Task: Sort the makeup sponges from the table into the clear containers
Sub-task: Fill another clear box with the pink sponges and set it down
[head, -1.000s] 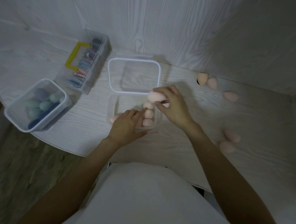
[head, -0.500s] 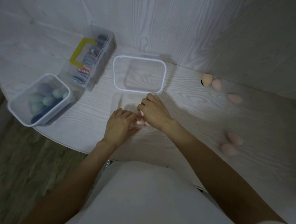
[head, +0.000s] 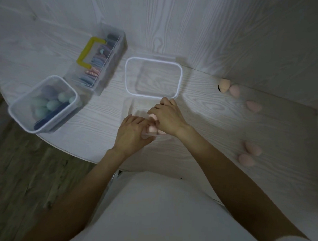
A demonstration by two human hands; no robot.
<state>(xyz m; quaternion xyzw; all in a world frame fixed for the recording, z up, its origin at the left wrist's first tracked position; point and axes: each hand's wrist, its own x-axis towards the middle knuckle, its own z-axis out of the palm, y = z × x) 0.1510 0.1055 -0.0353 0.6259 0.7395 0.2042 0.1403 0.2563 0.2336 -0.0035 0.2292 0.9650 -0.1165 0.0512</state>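
A small clear container point(head: 127, 110) stands at the table's near middle with pink sponges point(head: 152, 128) packed in it. Both hands are over it. My left hand point(head: 133, 135) lies on the near side, its fingers stretched over the sponges. Next to it, my right hand point(head: 170, 119) curls its fingers round a pink sponge point(head: 152, 117) down in the container. Loose pink sponges lie to the right: two near the edge point(head: 252, 148), one farther back point(head: 254, 106), and a pink point(head: 235, 90) and an orange one point(head: 225, 85) by the wall.
A clear lid with a white rim point(head: 126, 77) lies just behind the small container. At the left stands a clear tub point(head: 17, 119) of green and purple sponges, and behind it a clear organiser box with a yellow handle point(head: 84, 53). The table's curved edge runs close to my body.
My right hand has brought the pink sponge down from above the container into it. My left hand has stayed on the container's sponges. The view has shifted slightly.
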